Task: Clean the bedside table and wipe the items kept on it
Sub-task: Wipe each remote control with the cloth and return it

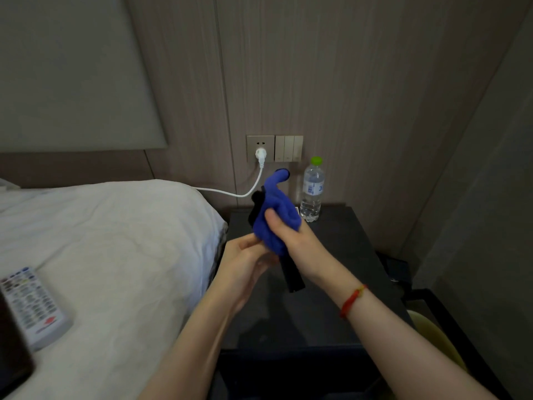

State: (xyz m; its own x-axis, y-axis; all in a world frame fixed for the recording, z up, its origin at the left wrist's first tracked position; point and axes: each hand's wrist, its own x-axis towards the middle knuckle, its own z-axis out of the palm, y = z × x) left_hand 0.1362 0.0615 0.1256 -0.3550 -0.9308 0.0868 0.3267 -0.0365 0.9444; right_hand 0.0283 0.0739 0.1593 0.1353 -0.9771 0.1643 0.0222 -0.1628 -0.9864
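Bedside table job is sitting mid-way, by the look of it. Going left to right: remote is lying on the bed, off the table, wiped or not is unclear. Left hand is curling round a black item, holding it above the tabletop; right hand is gripping the blue cloth around it, wiping. Water bottle is standing at the back corner, seemingly still pending, as is the tabletop.
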